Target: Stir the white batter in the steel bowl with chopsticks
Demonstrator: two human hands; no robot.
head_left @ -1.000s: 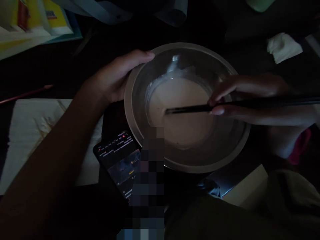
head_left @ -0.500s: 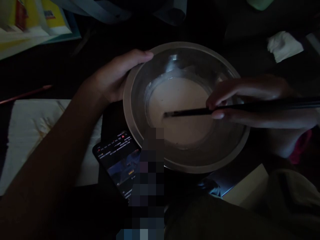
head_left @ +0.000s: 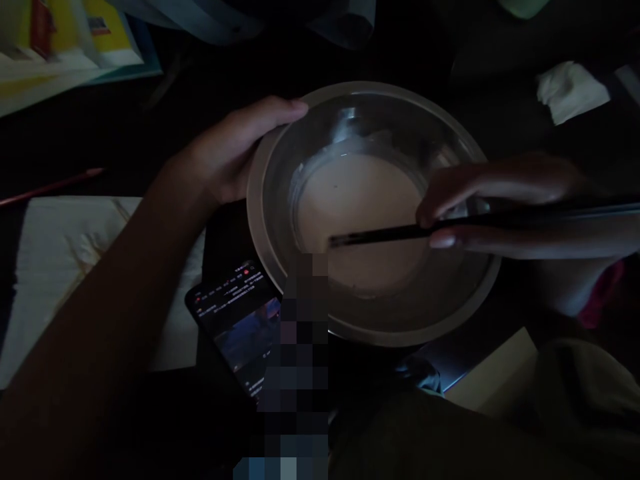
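A wide metal bowl [head_left: 259,230] holds a pale, milky batter-like liquid [head_left: 367,193] with a few dark specks. My left hand [head_left: 235,147] grips the bowl's upper left side, thumb over the rim and the other fingers hidden behind the wall. Reaching over the bowl from the right, my right hand [head_left: 520,183] is closed round black chopsticks [head_left: 383,235], pinched between thumb and fingers. Their tips point left and are at the liquid's surface; in the dim light I cannot tell how deep they are.
Left of the bowl lies a lit phone [head_left: 243,327], near a white cloth or paper sheet [head_left: 37,267] with thin pale strands on it. A reddish pencil [head_left: 55,187] lies behind that. Yellow printed packaging [head_left: 100,33] is at upper left, crumpled white tissue [head_left: 573,93] at upper right.
The chopsticks' tips have shifted slightly down in the view, and my right hand has moved a little with them. My left hand keeps its hold on the bowl. The phone's picture differs.
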